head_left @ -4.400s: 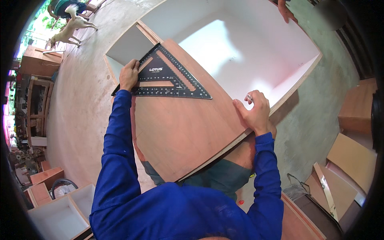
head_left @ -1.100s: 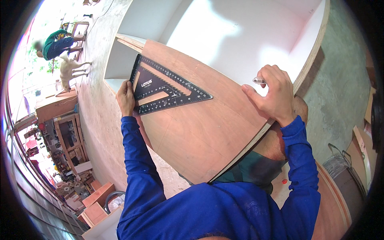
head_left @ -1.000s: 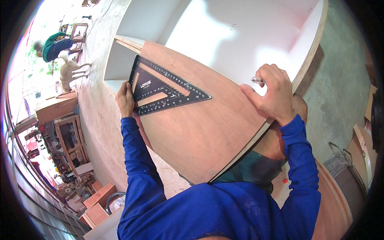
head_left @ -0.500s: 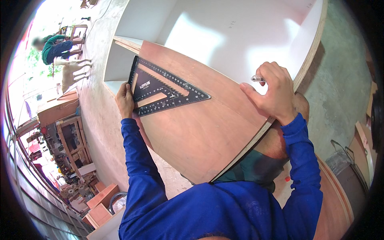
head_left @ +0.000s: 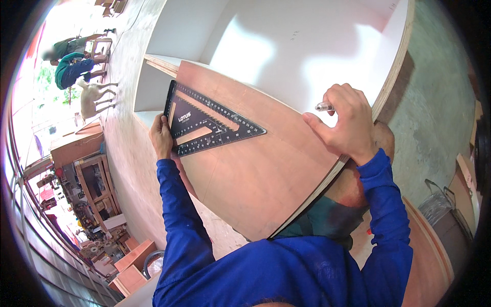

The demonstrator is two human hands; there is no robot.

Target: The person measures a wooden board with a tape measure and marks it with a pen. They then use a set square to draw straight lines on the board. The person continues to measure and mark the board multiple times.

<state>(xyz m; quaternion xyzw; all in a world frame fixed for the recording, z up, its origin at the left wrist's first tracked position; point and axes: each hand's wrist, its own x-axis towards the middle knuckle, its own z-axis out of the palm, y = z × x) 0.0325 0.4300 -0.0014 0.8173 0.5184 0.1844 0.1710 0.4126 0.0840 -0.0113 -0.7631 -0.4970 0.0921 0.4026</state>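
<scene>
A black triangular speed square [head_left: 193, 121] with pale scale markings lies flat on a reddish-brown plywood panel [head_left: 261, 179]. At the panel's left edge, my left hand [head_left: 161, 139] grips the square's raised fence, thumb near the top and fingers below. My right hand [head_left: 352, 118] is curled around a pen [head_left: 323, 106] with a clear, shiny end sticking out toward the left. That hand is over the panel's right side, beside its edge. The panel lies across the front of a white-lined plywood cabinet [head_left: 286, 51].
My knee [head_left: 383, 138] is against the panel's right edge. A curved plywood piece [head_left: 429, 245] lies at lower right, near a grey bin [head_left: 452, 220]. Farther left are a dog [head_left: 92, 100], two people [head_left: 71, 66], a cluttered wooden shelf [head_left: 94, 179] and boxes [head_left: 135, 256].
The view has shifted slightly. A second person now shows beside the first at far left, and the dog's stance has changed. Both hands keep their grips.
</scene>
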